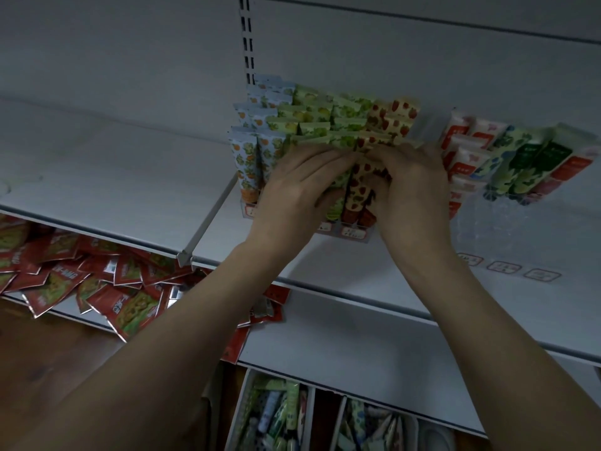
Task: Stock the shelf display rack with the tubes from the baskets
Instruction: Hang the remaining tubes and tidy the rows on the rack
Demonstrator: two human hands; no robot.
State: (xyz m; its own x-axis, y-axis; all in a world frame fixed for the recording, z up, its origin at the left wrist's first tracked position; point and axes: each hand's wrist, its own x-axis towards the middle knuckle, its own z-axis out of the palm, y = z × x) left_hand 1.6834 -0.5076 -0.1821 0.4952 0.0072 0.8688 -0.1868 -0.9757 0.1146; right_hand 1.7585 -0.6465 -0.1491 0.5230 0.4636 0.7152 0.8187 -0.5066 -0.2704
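A clear display rack (353, 234) on the white shelf holds rows of upright tubes: orange-print (248, 157), green-print (312, 118) and strawberry-print (398, 117). Both hands are at the rack's front rows. My left hand (299, 187) lies with straight fingers across the green tubes, fingertips meeting my right hand. With curled fingers, my right hand (411, 187) pinches a strawberry-print tube (359, 187) that stands in the front row between the hands. Two white baskets (242, 405) (411, 424) of loose tubes sit below the shelf at the bottom of the view.
A second clear rack (520, 164) to the right holds white-red and green tubes. The white shelf (406, 281) has price labels at the right front. A divider bar (208, 219) runs along the left. Red snack packets (97, 281) are piled on the lower shelf at left.
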